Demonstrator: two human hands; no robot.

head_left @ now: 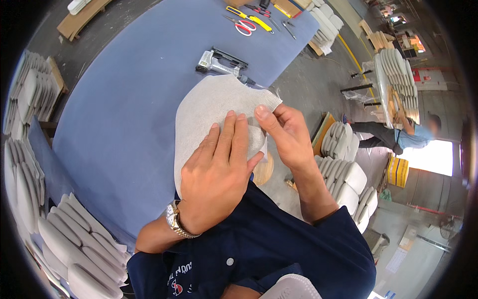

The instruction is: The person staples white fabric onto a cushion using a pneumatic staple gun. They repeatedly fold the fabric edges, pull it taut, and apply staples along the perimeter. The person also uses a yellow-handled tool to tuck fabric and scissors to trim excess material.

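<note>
My panel (204, 102): pale grey. My watch (172, 217): silver and gold. Table (114, 104) dusty blue; scissor handles (240, 23) red-and-white.

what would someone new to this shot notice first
Probably the pale fabric piece in the middle, with the left hand flat on it and the right hand gripping its edge. Then the silver staple gun on the blue table just beyond it, and the red-handled scissors farther off.

Free room left of pale panel (204, 103), staple gun (214, 63) beyond
</note>
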